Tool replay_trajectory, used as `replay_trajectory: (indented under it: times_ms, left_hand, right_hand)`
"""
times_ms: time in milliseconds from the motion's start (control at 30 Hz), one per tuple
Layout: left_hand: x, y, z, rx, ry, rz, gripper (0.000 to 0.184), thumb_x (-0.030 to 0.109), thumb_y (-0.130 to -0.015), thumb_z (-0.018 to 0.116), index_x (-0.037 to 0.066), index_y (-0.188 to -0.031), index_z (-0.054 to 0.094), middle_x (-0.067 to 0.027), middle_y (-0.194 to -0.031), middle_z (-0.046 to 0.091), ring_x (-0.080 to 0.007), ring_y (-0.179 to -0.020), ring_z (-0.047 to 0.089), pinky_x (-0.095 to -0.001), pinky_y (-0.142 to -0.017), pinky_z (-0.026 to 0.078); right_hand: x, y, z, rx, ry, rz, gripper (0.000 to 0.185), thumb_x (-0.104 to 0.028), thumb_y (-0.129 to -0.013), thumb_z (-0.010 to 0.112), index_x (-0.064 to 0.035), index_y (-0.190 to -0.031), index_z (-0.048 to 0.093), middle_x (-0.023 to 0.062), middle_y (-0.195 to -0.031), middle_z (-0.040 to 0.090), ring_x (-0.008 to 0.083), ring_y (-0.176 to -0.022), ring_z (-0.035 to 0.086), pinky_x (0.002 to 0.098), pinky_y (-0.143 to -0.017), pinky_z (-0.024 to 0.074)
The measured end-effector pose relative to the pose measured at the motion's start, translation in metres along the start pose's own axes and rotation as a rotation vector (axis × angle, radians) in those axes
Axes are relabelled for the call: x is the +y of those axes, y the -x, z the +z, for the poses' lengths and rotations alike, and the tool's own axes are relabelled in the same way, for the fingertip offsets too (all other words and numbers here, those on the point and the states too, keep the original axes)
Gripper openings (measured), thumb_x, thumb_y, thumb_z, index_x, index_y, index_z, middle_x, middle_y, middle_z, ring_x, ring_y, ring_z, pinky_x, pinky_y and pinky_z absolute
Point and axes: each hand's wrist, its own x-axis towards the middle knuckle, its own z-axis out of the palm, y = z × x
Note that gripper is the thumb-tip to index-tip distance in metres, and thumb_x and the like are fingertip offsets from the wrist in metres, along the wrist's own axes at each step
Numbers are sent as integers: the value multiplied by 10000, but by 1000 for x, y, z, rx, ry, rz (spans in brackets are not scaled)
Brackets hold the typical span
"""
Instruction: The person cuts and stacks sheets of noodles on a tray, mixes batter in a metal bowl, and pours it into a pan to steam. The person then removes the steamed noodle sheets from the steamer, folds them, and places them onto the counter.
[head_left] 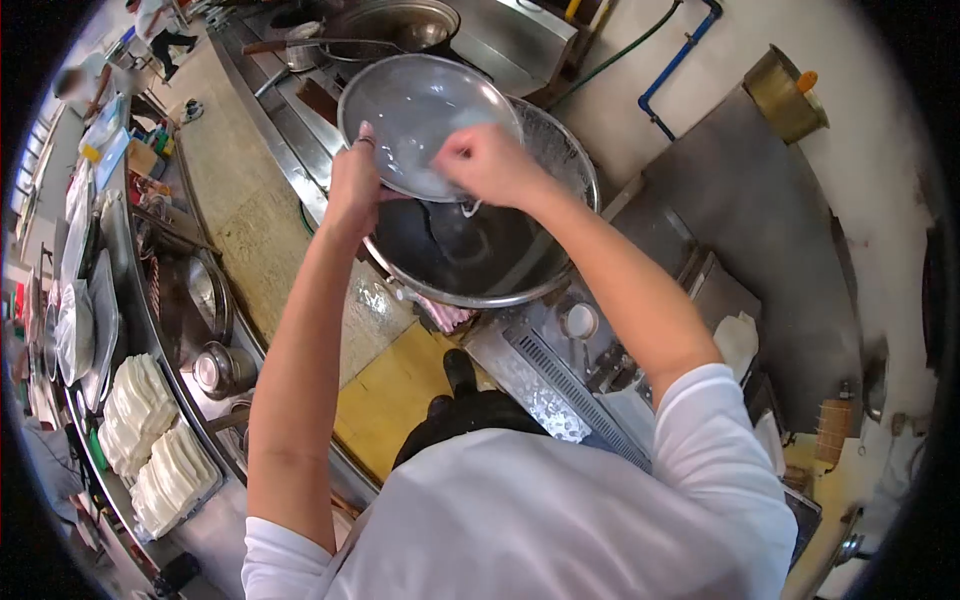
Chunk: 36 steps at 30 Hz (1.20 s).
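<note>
A round metal bowl [400, 110] is tilted over a large dark wok-like vessel [500, 260] at the top centre. My left hand [356, 185] grips the bowl's left rim, its thumb on the inside. Inside the bowl's lower right part is my right hand [490, 165], blurred, with its fingers curled together; whatever they hold, if anything, cannot be made out. A small white curved thing shows just under the bowl's lower rim. Whitish, shiny patches show on the bowl's inner surface.
Behind the bowl sits another wok [390, 25] with a long-handled ladle. Left, a counter carries trays of folded white cloth-like pieces [170, 480] and a metal pot [222, 370]. A brass-coloured pot [785, 95] stands upper right. Two people are at the far upper left.
</note>
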Motion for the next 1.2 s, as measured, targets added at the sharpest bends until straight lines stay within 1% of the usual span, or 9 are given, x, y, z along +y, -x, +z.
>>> replay_trajectory:
  times_ms: [133, 300, 467, 667, 867, 1000, 1067, 1100, 1200]
  left_hand:
    - [25, 18, 6, 18, -146, 32, 459, 357, -1082, 423, -72, -1168, 560, -169, -1002, 669, -249, -796, 697, -392, -679, 622]
    - [34, 19, 11, 18, -191, 141, 422, 260, -1066, 427, -78, -1305, 507, -224, -1111, 667, -320, -884, 727, -431, -687, 647]
    - [37, 15, 15, 15, -554, 401, 422, 145, -971, 471, -38, -1350, 498, -239, -1063, 696, -344, -922, 727, -432, -733, 598]
    - [52, 39, 41, 87, -1028, 760, 500, 46, -866, 487, -1, -1364, 493, -308, -1135, 668, -515, -1001, 647, -496, -873, 528]
    - [62, 74, 62, -45, -1248, 1079, 651, 37, -822, 584, 1, -1440, 381, -296, -1134, 658, -488, -922, 673, -519, -842, 546]
    - [69, 90, 67, -40, -1318, 1019, 797, -43, -766, 594, 73, -1509, 328, -270, -1309, 596, -466, -1032, 647, -518, -876, 541]
    - [66, 91, 61, -42, -1289, 1053, 812, -43, -764, 595, 81, -1518, 318, -262, -1342, 575, -465, -1018, 649, -520, -871, 542]
    - [64, 90, 59, -44, -1273, 1077, 820, -43, -763, 595, 86, -1522, 312, -259, -1359, 564, -465, -1011, 650, -520, -869, 543]
    - [54, 87, 48, 7, -1290, 1117, 718, 14, -817, 580, 3, -1486, 320, -271, -1260, 618, -454, -968, 675, -511, -829, 555]
  right_hand:
    - [52, 15, -17, 780, -182, 263, 194, -172, -867, 692, 15, -828, 661, 80, -729, 656, 179, -618, 588, 339, -629, 517]
    - [98, 31, 11, 368, -931, 796, 146, -48, -947, 512, -22, -1006, 643, 92, -834, 648, 197, -688, 620, 342, -665, 554]
    - [123, 3, 38, 282, -1212, 804, 166, -61, -969, 518, -2, -1037, 657, 147, -949, 690, 254, -786, 665, 400, -654, 558]
    - [135, -8, 58, 110, -1487, 638, 136, -98, -985, 572, -14, -1071, 637, 132, -971, 658, 254, -790, 628, 425, -722, 542]
    - [68, -12, 40, 92, -833, 667, 171, -77, -969, 526, 26, -1030, 648, 105, -828, 628, 242, -710, 608, 434, -651, 486]
    - [64, -21, 47, 226, 42, 251, 259, -183, -912, 584, 46, -981, 684, 132, -732, 670, 305, -729, 673, 454, -699, 527]
    - [70, -17, 53, 98, 556, 139, 327, -252, -879, 617, 37, -1005, 705, 168, -795, 715, 353, -805, 714, 472, -762, 557]
    - [67, -21, 53, -166, 594, 233, 438, -305, -838, 629, -24, -1167, 691, 202, -996, 737, 411, -1017, 698, 497, -919, 540]
    - [56, 9, 51, -88, 663, 343, 543, -294, -848, 621, -60, -1336, 576, 221, -1231, 652, 424, -1224, 569, 489, -1034, 470]
